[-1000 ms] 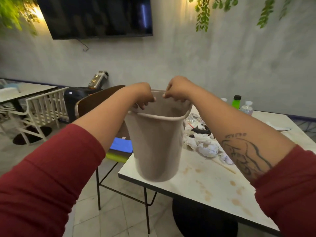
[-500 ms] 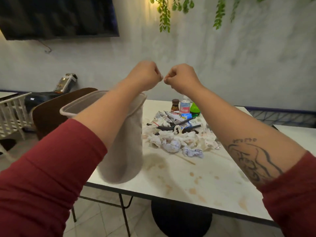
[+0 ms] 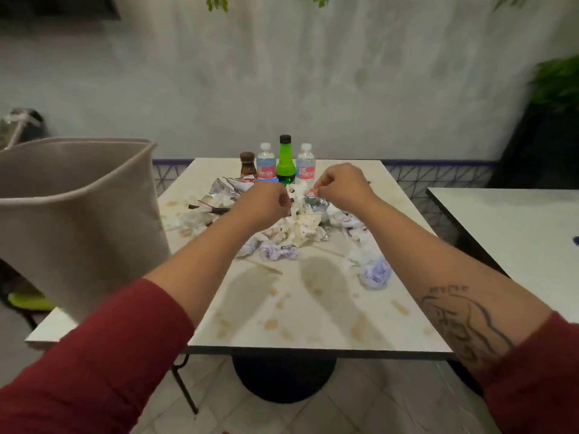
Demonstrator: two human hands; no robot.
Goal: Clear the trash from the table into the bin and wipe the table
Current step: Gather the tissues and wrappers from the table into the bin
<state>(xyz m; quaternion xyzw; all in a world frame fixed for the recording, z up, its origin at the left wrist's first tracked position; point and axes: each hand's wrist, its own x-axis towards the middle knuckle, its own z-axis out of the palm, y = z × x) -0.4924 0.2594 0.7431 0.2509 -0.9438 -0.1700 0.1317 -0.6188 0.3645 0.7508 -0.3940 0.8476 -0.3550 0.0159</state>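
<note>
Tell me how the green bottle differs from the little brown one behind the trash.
The green bottle is bright green with a black cap; the brown bottle is dark with a brown cap. The green bottle is tallest in the row, the brown bottle shortest. The green bottle stands between two water bottles; the brown bottle ends the row. Both stand upright and capped on the table.
</note>
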